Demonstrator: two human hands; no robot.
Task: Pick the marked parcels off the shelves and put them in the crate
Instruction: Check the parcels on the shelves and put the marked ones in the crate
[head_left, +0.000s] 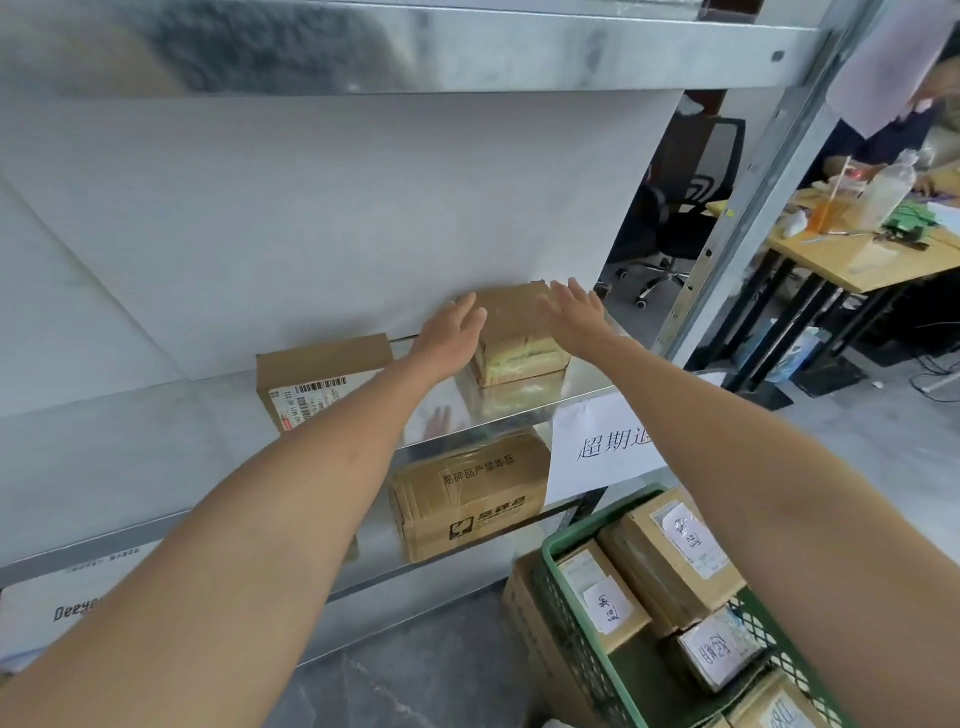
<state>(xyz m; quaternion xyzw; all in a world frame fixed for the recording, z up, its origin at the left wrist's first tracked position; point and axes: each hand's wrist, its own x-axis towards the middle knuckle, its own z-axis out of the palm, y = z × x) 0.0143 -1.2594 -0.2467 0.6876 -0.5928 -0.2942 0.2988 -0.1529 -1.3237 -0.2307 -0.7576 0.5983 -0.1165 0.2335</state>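
The left grip (451, 339), wide with fingers straight, lies at the left side of the taped parcel (519, 340) near the right end of the shelf (156, 441). The right grip (577, 321) (equally wide) lies at its right side, above the green crate (592, 517).

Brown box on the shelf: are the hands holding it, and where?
Not gripped. The left hand and right hand are open, one at each side of the box.

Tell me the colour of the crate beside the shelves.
The crate is green, with lattice walls; the head view shows it best, lower right.
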